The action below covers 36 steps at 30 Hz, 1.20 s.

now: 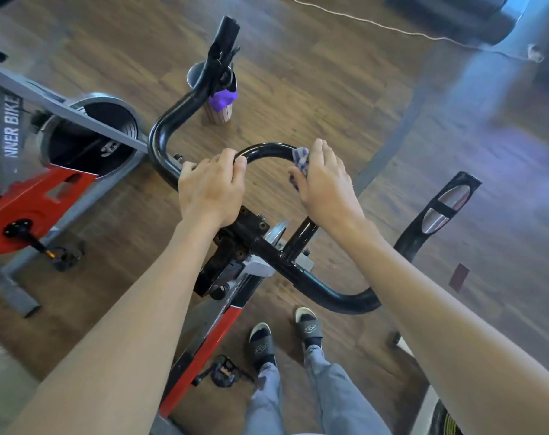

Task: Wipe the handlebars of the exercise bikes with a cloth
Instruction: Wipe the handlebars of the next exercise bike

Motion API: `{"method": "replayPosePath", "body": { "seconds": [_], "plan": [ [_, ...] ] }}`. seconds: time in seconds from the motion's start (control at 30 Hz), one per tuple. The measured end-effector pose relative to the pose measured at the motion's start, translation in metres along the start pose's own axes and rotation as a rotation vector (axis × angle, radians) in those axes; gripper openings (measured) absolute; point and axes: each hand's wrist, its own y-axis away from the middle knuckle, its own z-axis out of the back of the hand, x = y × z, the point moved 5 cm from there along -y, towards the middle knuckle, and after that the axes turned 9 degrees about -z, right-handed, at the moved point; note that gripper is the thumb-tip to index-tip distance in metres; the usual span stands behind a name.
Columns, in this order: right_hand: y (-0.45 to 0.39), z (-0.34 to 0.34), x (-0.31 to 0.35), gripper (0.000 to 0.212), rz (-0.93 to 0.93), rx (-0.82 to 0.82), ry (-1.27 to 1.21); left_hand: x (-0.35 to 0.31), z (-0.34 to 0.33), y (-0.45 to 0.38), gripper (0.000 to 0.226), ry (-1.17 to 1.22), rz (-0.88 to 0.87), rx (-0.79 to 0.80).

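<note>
A person stands at an exercise bike and looks down at its black handlebars [267, 149]. The left hand [212, 186] is curled around the middle loop of the bar, at about 10 o'clock on the loop, and holds it steady. The right hand [325, 180] lies over the other side of the loop, at about 2 o'clock, with its fingers bent down over a small purple and white cloth [301, 158]. The cloth is pressed on the bar under that hand, and only a bit of it peeks out by the fingers. So the wiping looks to be going on right now, on the middle loop. I cannot tell from here which parts of the bar are clean already. The long horn [218, 64] that points up to 12 o'clock, and the curved end [336, 298] down at 5 o'clock, both sit apart from the cloth, so I think they may still need a rub. Another bike [44, 196], red and grey, stands at 9 o'clock, and its bars are not in view, so it may need wiping too. A cup [218, 109] with something purple on it stands on the wood floor [314, 89] at 12 o'clock, behind the horn. The person's two feet in sandals [285, 335] are at 6 o'clock.
</note>
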Motion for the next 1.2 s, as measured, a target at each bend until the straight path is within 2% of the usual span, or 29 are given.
{"method": "replayPosePath", "body": {
  "seconds": [0.13,0.23,0.33,0.43,0.6,0.7,0.87,0.93,1.0,1.07,1.2],
  "plan": [
    [0.034,-0.006,-0.006,0.063,0.059,-0.123,-0.031,0.001,-0.002,-0.001,0.042,-0.016,0.008,-0.009],
    [0.01,-0.009,0.004,0.063,0.124,-0.139,0.12,0.002,-0.003,-0.002,0.042,-0.005,0.003,-0.011],
    [-0.029,-0.005,0.027,0.067,0.263,-0.068,0.275,0.003,-0.003,-0.001,0.041,-0.012,-0.004,-0.012],
    [-0.046,0.0,0.039,0.066,0.409,0.043,0.26,0.003,-0.003,-0.003,0.041,-0.018,-0.012,-0.012],
    [-0.029,0.003,0.003,0.065,0.287,0.111,0.101,0.004,-0.004,-0.002,0.041,0.019,0.007,-0.013],
    [-0.034,0.0,0.005,0.068,0.303,0.094,0.138,0.004,-0.001,-0.001,0.042,0.059,0.027,-0.032],
    [-0.067,-0.004,0.066,0.064,0.649,0.168,0.319,0.008,0.008,0.007,0.048,0.347,0.092,-0.265],
    [-0.069,-0.008,0.084,0.071,0.796,0.205,0.392,0.011,0.009,0.011,0.049,0.415,0.135,-0.365],
    [-0.066,-0.01,0.091,0.078,0.873,0.214,0.419,0.012,0.009,0.013,0.048,0.43,0.154,-0.398],
    [-0.065,-0.009,0.082,0.074,0.81,0.199,0.388,0.012,0.009,0.012,0.046,0.392,0.144,-0.377],
    [-0.055,0.002,0.038,0.06,0.435,0.079,0.239,0.01,0.007,0.008,0.038,0.252,0.083,-0.267]
  ]
}}
